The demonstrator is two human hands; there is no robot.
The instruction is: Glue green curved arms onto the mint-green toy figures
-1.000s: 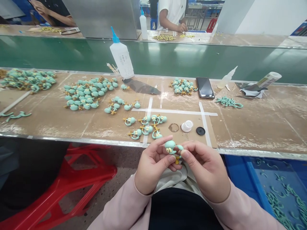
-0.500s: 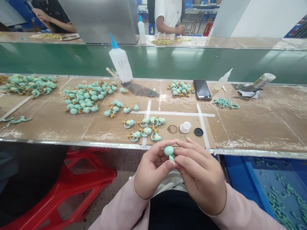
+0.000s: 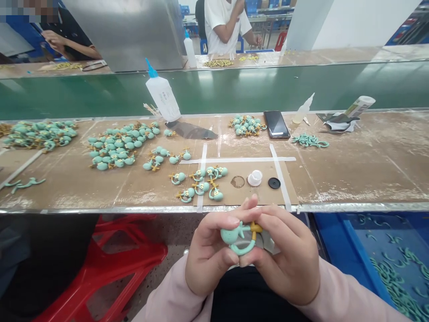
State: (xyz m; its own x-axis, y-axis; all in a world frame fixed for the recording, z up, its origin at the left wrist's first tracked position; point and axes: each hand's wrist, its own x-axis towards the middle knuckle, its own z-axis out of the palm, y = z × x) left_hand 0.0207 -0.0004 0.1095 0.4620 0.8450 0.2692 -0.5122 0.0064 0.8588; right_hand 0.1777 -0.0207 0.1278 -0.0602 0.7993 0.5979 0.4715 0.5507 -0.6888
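Observation:
Just in front of the table edge, both hands hold one small cartoon figure (image 3: pixel 229 235) with a round mint-green head, a curved green arm and a mustard-yellow body. My left hand (image 3: pixel 208 255) pinches its head between thumb and fingers. Its yellow body and the end of the curved arm are gripped by my right hand (image 3: pixel 288 255). Beyond them, several finished-looking figures (image 3: pixel 201 188) lie on a taped cardboard sheet (image 3: pixel 248 199). A small white cup (image 3: pixel 256 178), a brown ring stain (image 3: pixel 237 181) and a black round cap (image 3: pixel 274 183) are also on that sheet.
Heaps of similar figures (image 3: pixel 114 145) cover the table's left. A white squeeze bottle (image 3: pixel 163 98), a phone (image 3: pixel 276 124) and loose green arms (image 3: pixel 308 141) stand or lie farther back. Low right is a blue bin (image 3: pixel 362 264) of green pieces; low left, a red stool (image 3: pixel 134 264). Two people sit opposite.
The figure has been turned and lowered, so its yellow body and looped arm now show. My hands have spread slightly apart around it. The person opposite has raised a hand.

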